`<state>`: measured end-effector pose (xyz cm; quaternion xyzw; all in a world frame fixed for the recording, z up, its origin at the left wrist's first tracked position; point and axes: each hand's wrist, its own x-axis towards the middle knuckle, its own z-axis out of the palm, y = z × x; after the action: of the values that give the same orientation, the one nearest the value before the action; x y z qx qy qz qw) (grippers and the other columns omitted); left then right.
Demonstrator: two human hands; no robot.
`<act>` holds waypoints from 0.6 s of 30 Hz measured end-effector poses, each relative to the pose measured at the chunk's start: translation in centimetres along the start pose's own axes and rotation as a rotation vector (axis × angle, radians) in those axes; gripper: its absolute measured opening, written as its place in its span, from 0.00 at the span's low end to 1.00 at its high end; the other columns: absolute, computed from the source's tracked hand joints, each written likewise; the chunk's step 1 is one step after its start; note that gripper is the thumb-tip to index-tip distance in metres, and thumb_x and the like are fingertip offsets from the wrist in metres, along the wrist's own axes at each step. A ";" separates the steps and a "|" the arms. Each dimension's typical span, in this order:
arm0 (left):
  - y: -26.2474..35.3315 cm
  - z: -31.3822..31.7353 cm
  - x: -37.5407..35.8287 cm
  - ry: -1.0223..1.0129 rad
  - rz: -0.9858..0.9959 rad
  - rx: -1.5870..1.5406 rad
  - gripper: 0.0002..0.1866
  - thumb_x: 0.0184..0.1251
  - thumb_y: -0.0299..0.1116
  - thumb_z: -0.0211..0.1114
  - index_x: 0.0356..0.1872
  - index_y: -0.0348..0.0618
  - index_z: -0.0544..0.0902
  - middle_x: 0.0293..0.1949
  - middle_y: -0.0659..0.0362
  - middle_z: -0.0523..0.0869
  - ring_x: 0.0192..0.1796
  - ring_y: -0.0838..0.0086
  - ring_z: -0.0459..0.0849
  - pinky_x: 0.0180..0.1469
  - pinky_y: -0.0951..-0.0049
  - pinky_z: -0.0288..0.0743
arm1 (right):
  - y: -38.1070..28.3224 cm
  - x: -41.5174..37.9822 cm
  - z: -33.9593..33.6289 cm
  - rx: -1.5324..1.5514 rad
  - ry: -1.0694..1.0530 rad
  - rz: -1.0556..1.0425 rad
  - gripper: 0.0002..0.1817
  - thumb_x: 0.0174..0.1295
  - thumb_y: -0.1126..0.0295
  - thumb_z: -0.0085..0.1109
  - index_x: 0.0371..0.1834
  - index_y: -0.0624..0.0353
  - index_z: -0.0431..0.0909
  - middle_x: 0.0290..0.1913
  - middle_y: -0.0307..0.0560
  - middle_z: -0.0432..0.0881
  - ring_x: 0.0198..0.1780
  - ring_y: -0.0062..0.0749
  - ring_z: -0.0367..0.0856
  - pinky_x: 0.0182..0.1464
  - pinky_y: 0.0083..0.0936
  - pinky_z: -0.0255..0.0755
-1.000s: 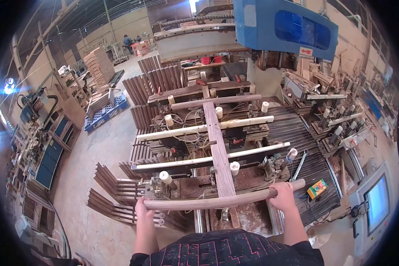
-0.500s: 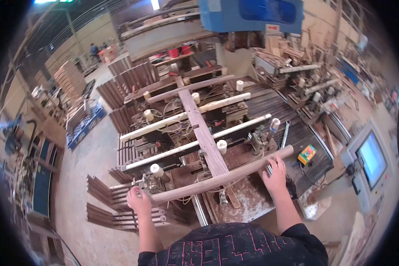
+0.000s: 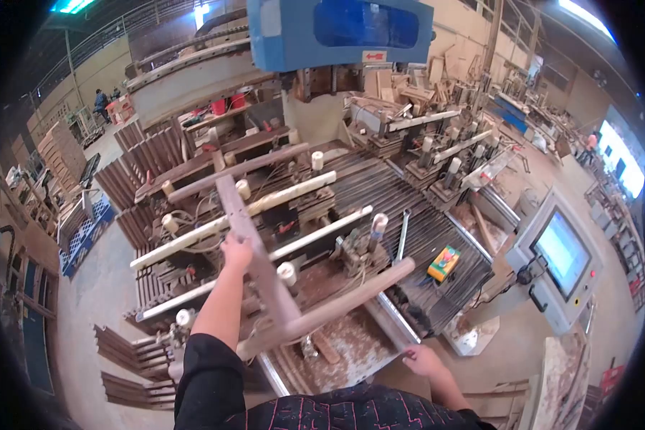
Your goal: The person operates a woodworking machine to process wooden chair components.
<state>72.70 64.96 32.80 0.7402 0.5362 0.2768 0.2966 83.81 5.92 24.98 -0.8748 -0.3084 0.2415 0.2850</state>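
A flat brown wooden board with holes runs lengthwise over the machine's crossbars, its near part blurred. My left hand is closed on the board's left edge, partway along it. The board's near end overlaps a rounded wooden rail lying crosswise at the front; my left forearm and sleeve hide the area by the rail's left end. My right hand is off the rail, low at the front right beside the machine bed's metal edge. Its fingers are loosely bent and seem to hold nothing.
White cylindrical clamps and pale bars stand around the board. A yellow button box lies on the ribbed cover at right, near a wrench. A control screen stands further right. Grooved brown strips jut out left.
My left hand has gone from the rail's left end to the board. My right hand has let go of the rail and dropped lower. The board has shifted toward me; the view has turned right.
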 end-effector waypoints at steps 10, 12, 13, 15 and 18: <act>-0.5 2.4 4.6 0.005 -0.242 0.137 0.36 0.74 0.58 0.54 0.60 0.27 0.75 0.60 0.32 0.79 0.65 0.42 0.76 0.67 0.54 0.68 | 4.8 13.1 -6.5 0.145 0.469 0.011 0.04 0.59 0.79 0.60 0.36 0.64 0.82 0.33 0.51 0.83 0.31 0.31 0.81 0.37 0.27 0.76; 0.8 1.8 3.9 -0.010 -0.260 0.101 0.35 0.74 0.56 0.55 0.61 0.29 0.75 0.59 0.34 0.80 0.65 0.44 0.77 0.66 0.56 0.69 | 0.2 19.0 -9.7 0.132 0.581 -0.089 0.02 0.63 0.78 0.62 0.37 0.64 0.82 0.33 0.45 0.84 0.31 0.26 0.80 0.38 0.24 0.75; 0.5 1.9 3.9 0.000 -0.258 0.073 0.34 0.74 0.56 0.55 0.61 0.30 0.75 0.58 0.34 0.81 0.64 0.44 0.78 0.66 0.56 0.69 | 0.2 22.5 -10.2 0.312 0.609 -0.090 0.02 0.64 0.78 0.61 0.36 0.66 0.81 0.34 0.43 0.84 0.33 0.25 0.80 0.40 0.23 0.76; 0.3 2.1 4.0 0.018 -0.240 0.141 0.33 0.75 0.56 0.53 0.61 0.31 0.76 0.58 0.35 0.82 0.63 0.43 0.78 0.65 0.55 0.70 | -6.2 27.7 -12.9 0.498 0.487 -0.243 0.08 0.61 0.80 0.61 0.44 0.65 0.80 0.42 0.44 0.82 0.41 0.24 0.79 0.49 0.22 0.74; 0.8 1.9 3.8 0.001 -0.275 0.152 0.34 0.75 0.57 0.52 0.62 0.32 0.75 0.58 0.36 0.81 0.64 0.44 0.78 0.67 0.55 0.68 | -14.3 31.1 -15.4 0.216 0.266 -0.612 0.25 0.47 0.72 0.67 0.53 0.60 0.79 0.54 0.47 0.77 0.51 0.35 0.78 0.55 0.30 0.73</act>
<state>75.60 68.14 32.48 0.6799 0.6520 0.1927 0.2747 108.77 30.84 37.65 -0.7305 -0.4894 0.0598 0.4726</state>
